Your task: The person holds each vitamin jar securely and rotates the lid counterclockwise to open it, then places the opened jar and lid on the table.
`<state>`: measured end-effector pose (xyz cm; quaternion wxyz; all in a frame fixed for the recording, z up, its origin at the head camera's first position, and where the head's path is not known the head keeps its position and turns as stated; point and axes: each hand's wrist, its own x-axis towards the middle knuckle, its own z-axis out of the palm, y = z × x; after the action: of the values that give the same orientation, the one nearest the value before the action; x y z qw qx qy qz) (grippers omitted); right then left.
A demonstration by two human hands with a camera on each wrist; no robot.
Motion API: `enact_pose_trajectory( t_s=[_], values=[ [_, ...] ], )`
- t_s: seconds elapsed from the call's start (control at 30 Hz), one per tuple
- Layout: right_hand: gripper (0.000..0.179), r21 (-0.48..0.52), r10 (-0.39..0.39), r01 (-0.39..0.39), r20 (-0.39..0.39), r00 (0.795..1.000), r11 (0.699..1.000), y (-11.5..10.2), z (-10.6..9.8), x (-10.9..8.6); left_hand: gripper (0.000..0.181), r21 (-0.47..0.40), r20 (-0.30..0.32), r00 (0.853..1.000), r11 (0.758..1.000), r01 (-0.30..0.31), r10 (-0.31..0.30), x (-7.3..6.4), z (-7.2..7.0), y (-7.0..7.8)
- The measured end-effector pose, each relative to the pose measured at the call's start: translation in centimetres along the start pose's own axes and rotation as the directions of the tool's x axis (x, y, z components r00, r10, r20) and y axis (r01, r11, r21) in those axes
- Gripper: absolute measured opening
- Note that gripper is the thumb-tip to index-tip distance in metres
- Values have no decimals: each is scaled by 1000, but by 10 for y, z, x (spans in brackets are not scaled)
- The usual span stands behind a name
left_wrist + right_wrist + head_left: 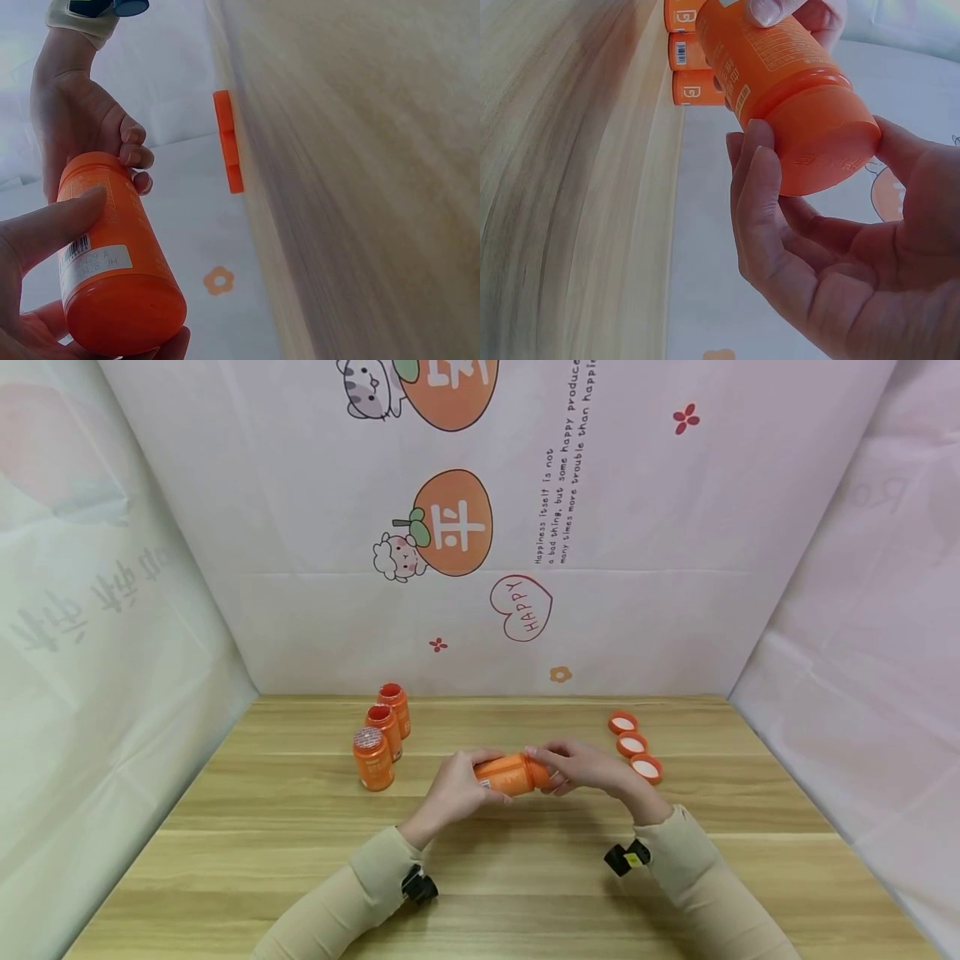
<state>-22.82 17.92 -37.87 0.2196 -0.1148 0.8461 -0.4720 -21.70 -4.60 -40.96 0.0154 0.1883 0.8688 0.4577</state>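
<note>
Over the middle of the table, my left hand (456, 788) grips the body of an orange plastic bottle (502, 775), tilted on its side with its cap toward the right. My right hand (588, 767) holds the orange screw cap (825, 139) between thumb and fingers; the cap sits on the bottle's neck. In the left wrist view, my left thumb (67, 221) lies along the bottle near a white barcode label (94, 262), and the bottle's base faces the camera. The right wrist view shows my right fingers (757, 187) round the cap's edge.
Three orange bottles without caps stand in a row at the left; the nearest bottle (373, 762) has a silvery seal over its mouth. Three orange caps lie in a row at the right, white inside up, the nearest cap (646, 768) close to my right forearm. A printed sheet (637, 610) hangs behind the table.
</note>
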Motion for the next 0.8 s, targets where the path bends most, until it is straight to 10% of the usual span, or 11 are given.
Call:
enact_pose_trajectory(
  t_s=[0.8],
  values=[
    [56, -25, -84, 84, -10, 996, 996, -3, 1, -9, 62, -32, 12, 1000, 999, 12, -12, -1, -1, -3]
  ],
)
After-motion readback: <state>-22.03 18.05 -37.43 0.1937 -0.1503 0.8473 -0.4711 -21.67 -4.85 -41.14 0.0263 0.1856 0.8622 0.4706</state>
